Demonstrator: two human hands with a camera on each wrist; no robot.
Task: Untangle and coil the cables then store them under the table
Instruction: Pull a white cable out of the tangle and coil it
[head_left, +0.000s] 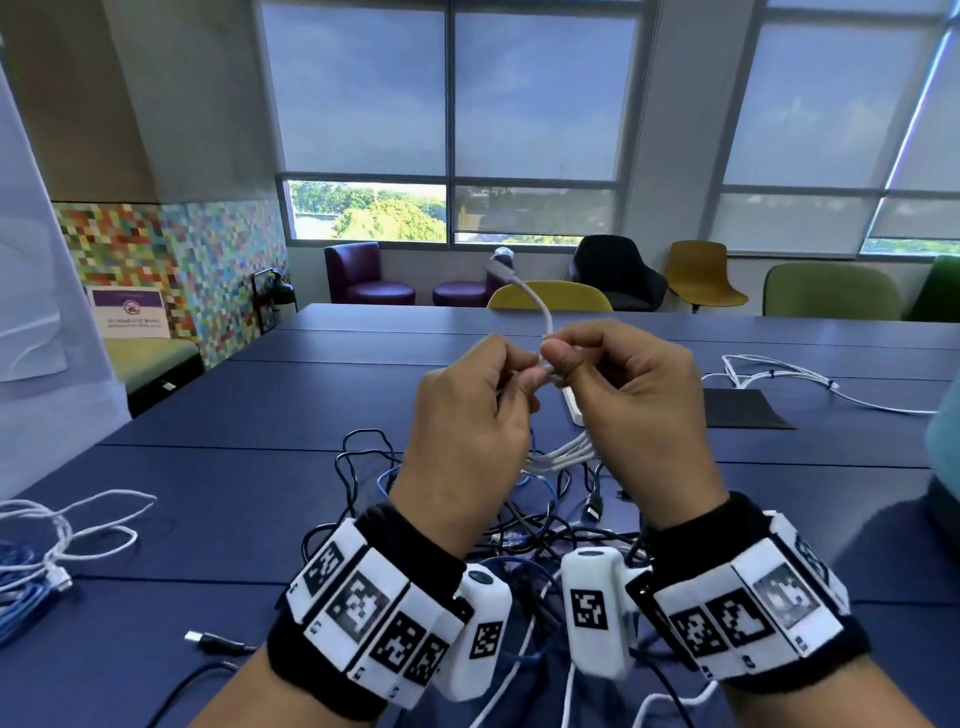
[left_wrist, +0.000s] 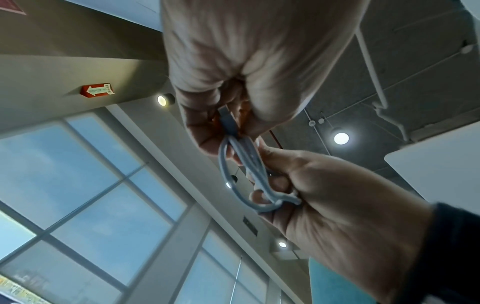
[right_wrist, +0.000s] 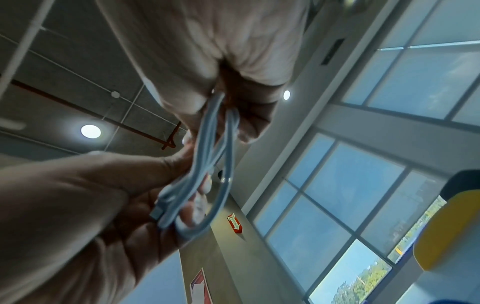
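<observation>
my fingers (head_left: 563, 358) on both hands are pinching the white cable (head_left: 540, 312) above the table (head_left: 208, 467), keeping its loops gathered.

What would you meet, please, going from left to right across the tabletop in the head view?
White and blue cable bundle → black USB plug → left hand → right hand → black mat → tied white cable.

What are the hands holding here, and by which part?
Both the left hand and right hand pinch a thin white cable, folded into loops, at the bundle's middle; one plug end sticks up free.
</observation>
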